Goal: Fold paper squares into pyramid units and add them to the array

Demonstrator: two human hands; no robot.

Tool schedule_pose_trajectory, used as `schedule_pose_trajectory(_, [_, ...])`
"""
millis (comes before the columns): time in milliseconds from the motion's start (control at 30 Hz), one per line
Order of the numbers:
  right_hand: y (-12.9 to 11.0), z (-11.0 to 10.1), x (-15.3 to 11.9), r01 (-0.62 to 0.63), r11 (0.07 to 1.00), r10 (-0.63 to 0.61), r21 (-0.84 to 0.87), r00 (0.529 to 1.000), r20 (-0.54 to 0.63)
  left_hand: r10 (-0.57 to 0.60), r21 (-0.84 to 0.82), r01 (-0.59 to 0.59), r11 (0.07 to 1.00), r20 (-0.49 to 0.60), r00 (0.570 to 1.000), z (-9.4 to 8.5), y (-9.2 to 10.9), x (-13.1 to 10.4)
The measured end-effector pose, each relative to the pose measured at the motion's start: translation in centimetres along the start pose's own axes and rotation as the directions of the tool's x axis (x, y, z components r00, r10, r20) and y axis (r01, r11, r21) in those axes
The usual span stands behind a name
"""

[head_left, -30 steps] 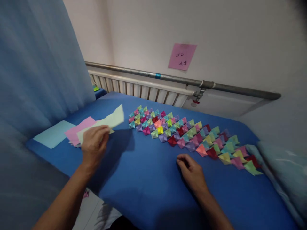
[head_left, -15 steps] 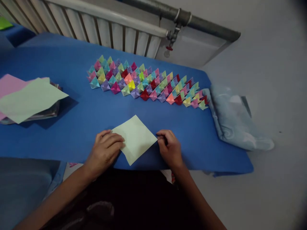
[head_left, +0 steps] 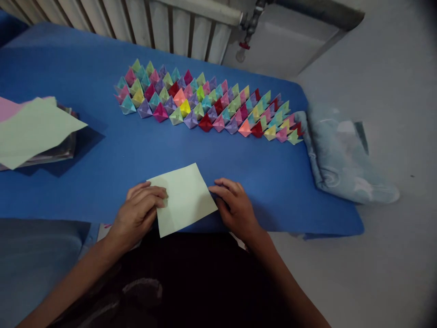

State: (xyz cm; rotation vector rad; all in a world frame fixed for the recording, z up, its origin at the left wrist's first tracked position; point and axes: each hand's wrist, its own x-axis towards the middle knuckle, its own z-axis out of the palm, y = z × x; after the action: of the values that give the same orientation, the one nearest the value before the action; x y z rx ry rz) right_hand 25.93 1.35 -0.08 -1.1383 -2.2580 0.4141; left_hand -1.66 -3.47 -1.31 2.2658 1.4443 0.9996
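Observation:
A square sheet of pale green paper (head_left: 184, 196) lies turned slightly askew near the front edge of the blue table. My left hand (head_left: 139, 209) grips its left side, fingers on top and the thumb hidden from view. Beside the right edge is my right hand (head_left: 235, 207), fingers partly bent and the thumb apart from them. Its fingertips are close to the paper's edge; whether they touch it I cannot tell. Beyond the sheet, folded paper boats (head_left: 205, 102) in many colours stand in several close rows.
At the left, pale green and pink sheets (head_left: 41, 130) rest on a stack. The blue table (head_left: 112, 182) ends at a wall on the right, where a folded grey-blue cloth (head_left: 341, 159) lies. A radiator (head_left: 136, 27) with a red-handled valve (head_left: 244, 45) runs behind.
The sheet has turned from a diamond to a more square-on position. My right hand has let go of its right corner and loosened its fingers. The camera view has shifted slightly.

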Motion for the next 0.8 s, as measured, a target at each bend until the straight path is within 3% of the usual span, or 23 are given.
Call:
schedule_pose_trajectory(233, [-0.3,0.3,0.4,0.108,0.989,-0.115,0.102,0.991,0.062,0.018,0.001,-0.018,1.000,-0.034,0.999,-0.1,0.0,0.0])
schedule_pose_trajectory(367, [-0.6,0.2,0.1,0.130,0.974,-0.121,0.184,0.991,-0.056,0.082,0.057,-0.074,0.996,-0.138,0.987,-0.2,0.0,0.1])
schedule_pose_trajectory(567, [-1.2,0.1,0.0,0.197,0.969,-0.160,0.147,0.959,-0.233,0.204,0.133,-0.172,0.976,-0.293,0.934,-1.1,0.8,1.0])
schedule_pose_trajectory(667, [-1.4,-0.1,0.2,0.216,0.963,-0.176,0.161,0.957,-0.231,0.213,0.119,-0.185,0.975,-0.291,0.933,-1.2,0.9,1.4])
schedule_pose_trajectory(800, [-1.7,-0.4,0.2,0.223,0.947,-0.178,0.232,0.964,-0.200,0.203,0.014,-0.205,0.979,-0.211,0.956,-0.8,0.8,1.4])
